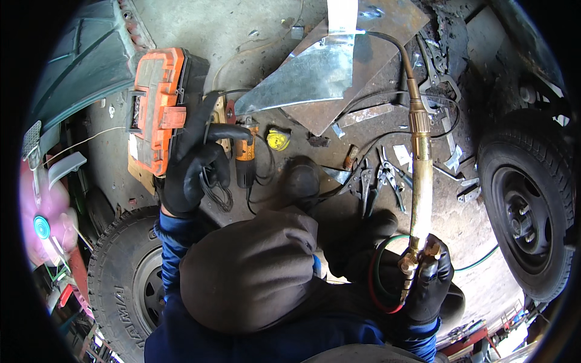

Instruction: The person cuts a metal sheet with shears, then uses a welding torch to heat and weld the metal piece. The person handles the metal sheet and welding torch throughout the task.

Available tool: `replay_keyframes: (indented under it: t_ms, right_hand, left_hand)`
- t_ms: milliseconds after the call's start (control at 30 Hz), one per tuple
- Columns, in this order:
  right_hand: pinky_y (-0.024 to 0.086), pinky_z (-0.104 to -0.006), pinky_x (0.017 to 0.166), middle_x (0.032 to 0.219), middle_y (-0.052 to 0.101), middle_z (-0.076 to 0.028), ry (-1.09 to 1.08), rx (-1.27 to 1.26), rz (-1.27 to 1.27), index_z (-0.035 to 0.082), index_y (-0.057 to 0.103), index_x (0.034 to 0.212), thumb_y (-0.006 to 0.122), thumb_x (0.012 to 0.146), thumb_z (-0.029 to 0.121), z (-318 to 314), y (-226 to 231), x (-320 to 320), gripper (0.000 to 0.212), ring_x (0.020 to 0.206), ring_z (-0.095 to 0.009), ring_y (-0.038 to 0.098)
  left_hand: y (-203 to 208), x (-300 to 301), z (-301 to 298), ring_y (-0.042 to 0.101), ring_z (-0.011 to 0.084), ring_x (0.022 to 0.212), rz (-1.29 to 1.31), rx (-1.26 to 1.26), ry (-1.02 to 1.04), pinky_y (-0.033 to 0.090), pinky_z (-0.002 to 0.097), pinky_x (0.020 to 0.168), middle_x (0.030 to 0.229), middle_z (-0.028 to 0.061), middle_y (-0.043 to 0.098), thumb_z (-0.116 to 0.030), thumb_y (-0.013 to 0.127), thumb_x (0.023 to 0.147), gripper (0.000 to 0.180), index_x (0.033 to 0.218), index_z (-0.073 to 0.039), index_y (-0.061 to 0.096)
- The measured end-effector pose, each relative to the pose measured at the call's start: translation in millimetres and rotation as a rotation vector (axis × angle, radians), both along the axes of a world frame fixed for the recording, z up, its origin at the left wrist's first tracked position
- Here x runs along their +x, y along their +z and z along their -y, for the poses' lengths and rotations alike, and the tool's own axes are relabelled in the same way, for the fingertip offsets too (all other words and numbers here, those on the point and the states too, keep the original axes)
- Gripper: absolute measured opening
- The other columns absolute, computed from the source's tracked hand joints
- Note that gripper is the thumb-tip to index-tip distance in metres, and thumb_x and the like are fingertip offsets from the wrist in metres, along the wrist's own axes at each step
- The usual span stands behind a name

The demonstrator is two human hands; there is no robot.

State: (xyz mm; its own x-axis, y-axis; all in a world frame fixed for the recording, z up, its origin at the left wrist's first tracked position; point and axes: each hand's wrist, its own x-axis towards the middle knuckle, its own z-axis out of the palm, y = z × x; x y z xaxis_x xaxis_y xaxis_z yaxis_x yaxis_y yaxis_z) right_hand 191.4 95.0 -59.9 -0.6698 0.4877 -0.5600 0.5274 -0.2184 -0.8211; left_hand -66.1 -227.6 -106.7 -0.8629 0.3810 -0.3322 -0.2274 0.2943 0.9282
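My right hand (431, 284), in a black glove, grips the valve end of a brass gas torch (422, 175). The torch's bent neck reaches forward, and a small bright glow shows at its tip by a shiny sheet of metal (302, 75). Red and green hoses (376, 275) loop from the torch near my wrist. My left hand (196, 160), also gloved in black, is beside an orange and black toolbox (160, 112). Its first fingers stretch forward while the others curl around a coil of thin wire (219, 196). An orange angle grinder (245, 154) lies just right of it.
Under the sheet lies a rusty metal plate (315, 112). A yellow tape measure (278, 139) and several locking pliers (384, 175) are on the floor, with cables among them. One wheel (523, 206) stands at right, a tire (115, 284) at lower left.
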Motion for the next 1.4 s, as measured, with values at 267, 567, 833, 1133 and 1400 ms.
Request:
replay_keyframes:
  t_ms: [267,567,833,1133,1400]
  right_hand:
    - [0.053,-0.0256,0.071,0.092,0.069,-0.005,0.021,0.015,0.063,-0.003,0.060,0.133,0.062,0.106,0.057,0,0,-3,0.066,0.078,-0.012,0.066]
    - [0.054,-0.0279,0.076,0.099,0.072,-0.007,0.028,-0.014,0.089,-0.003,0.062,0.133,0.064,0.107,0.053,-1,1,0,0.062,0.084,-0.013,0.068]
    - [0.056,-0.0327,0.088,0.111,0.075,-0.011,0.026,-0.037,0.118,-0.004,0.063,0.133,0.066,0.106,0.050,-5,0,4,0.061,0.096,-0.016,0.070]
    - [0.056,-0.0312,0.083,0.107,0.074,-0.010,0.041,-0.041,0.117,-0.004,0.064,0.129,0.066,0.105,0.055,-5,2,-1,0.064,0.091,-0.015,0.070]
    - [0.056,-0.0308,0.082,0.105,0.074,-0.009,0.029,-0.027,0.102,-0.004,0.064,0.129,0.067,0.104,0.055,-3,1,-1,0.064,0.089,-0.015,0.070]
  left_hand:
    - [45,9,-16,0.055,0.0088,0.048,0.019,0.141,-0.044,0.042,0.0231,0.047,0.089,0.0167,0.078,-0.025,0.056,0.088,0.093,0.166,0.010,0.022]
    - [17,2,-39,0.050,0.0084,0.047,0.230,0.318,-0.163,0.040,0.0241,0.046,0.090,0.0147,0.077,-0.030,0.066,0.095,0.093,0.166,0.011,0.021]
    - [4,-2,-52,0.049,0.0107,0.043,0.231,0.256,-0.211,0.039,0.0257,0.043,0.086,0.0168,0.075,-0.031,0.063,0.097,0.089,0.165,0.011,0.024]
    - [3,2,-55,0.050,0.0097,0.045,0.235,0.206,-0.167,0.039,0.0253,0.045,0.086,0.0166,0.075,-0.028,0.062,0.096,0.088,0.166,0.008,0.024]
    - [4,3,-57,0.048,0.0094,0.044,0.209,0.181,-0.162,0.038,0.0255,0.044,0.085,0.0155,0.074,-0.030,0.062,0.096,0.088,0.165,0.009,0.025]
